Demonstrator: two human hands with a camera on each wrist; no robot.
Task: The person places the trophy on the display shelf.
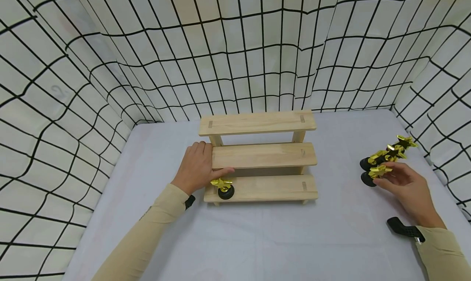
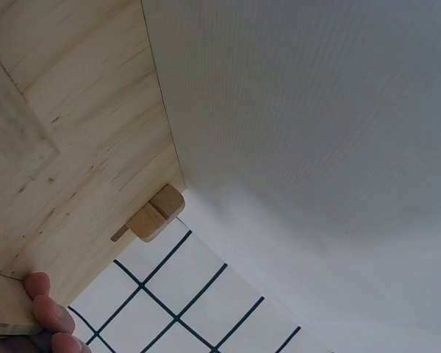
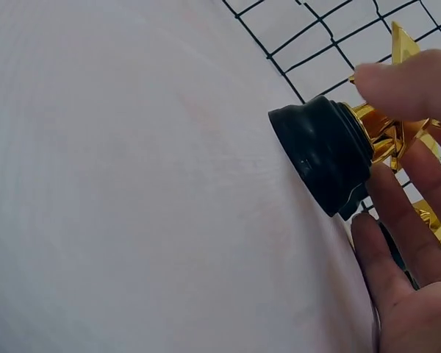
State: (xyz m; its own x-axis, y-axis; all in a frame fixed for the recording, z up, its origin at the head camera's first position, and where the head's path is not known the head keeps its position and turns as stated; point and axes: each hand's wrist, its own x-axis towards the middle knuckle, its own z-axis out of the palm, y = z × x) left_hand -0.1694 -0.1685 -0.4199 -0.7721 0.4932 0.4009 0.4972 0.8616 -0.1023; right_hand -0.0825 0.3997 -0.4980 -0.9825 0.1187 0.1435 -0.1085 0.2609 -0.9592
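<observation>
A wooden three-step stand (image 1: 265, 156) is in the middle of the table. My left hand (image 1: 196, 166) grips the left end of its middle board, the thumb lying over the front edge. Curled fingertips (image 2: 53, 315) show at the board in the left wrist view. Below that thumb, a small gold star trophy (image 1: 225, 192) with a round black base stands at the left end of the bottom board. Far to the right, my right hand (image 1: 412, 191) pinches another star trophy (image 3: 322, 154) by its gold part, thumb on one side and fingers on the other.
More gold star trophies (image 1: 395, 151) stand close together just behind the right hand. White cloth (image 1: 265, 240) covers the table. Black netting (image 1: 250, 56) over pale walls closes off the back and both sides.
</observation>
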